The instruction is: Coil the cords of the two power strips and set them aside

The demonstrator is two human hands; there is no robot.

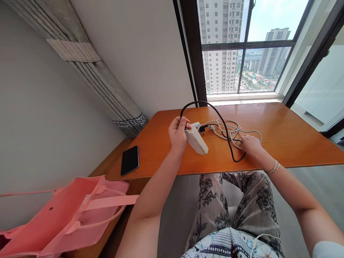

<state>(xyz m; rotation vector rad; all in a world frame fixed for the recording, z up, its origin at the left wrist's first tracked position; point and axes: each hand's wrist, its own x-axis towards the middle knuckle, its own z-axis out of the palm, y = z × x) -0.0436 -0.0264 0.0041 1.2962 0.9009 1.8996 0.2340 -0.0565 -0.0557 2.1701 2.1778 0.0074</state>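
Note:
My left hand [178, 133] is closed around the end of a white box-shaped power strip [197, 141], tilted just above the table. A black cable [219, 114] rises from beside that hand and arches over to the right, then loops down toward my right hand. My right hand [251, 145] is closed at the tabletop, pinching the black cable; its fingertips are partly hidden. Between the hands lies a black plug [202, 129] with its prongs showing. A loosely coiled white cord [236, 126] spreads on the table behind my right hand.
The brown wooden table [290, 132] has its near edge just above my lap. A black phone [130, 160] lies at its left side. Lower left stands a pink bag [77, 215] with straps. Behind the table are a window [244, 46] and a tied curtain [88, 68].

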